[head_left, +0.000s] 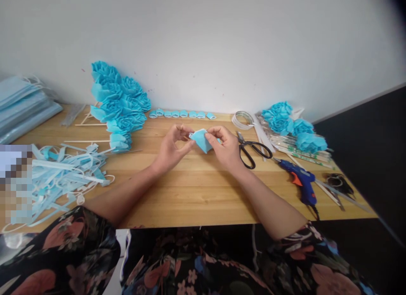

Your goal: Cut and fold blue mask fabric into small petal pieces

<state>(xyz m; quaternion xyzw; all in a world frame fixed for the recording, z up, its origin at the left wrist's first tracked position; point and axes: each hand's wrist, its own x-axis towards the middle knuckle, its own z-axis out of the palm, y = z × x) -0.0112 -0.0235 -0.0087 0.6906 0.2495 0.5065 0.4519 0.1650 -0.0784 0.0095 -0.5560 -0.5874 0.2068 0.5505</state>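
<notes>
Between my two hands, over the middle of the table, is a small piece of light blue mask fabric (201, 140), folded to a point at its lower edge. My left hand (173, 147) pinches its left end between thumb and finger. On the right side, my right hand (224, 146) grips the upper edge with thumb and fingertips. Behind the hands, a row of small rolled blue pieces (183, 114) lies along the wall. Black-handled scissors (253, 149) lie half open just right of my right hand.
Blue fabric roses (119, 96) on sticks are heaped at the back left. Mask scraps (69, 172) and stacked masks (25, 102) are further left. To the right are a tape roll (243, 120), more roses (282, 121) on wrapped sticks and a blue glue gun (300, 178).
</notes>
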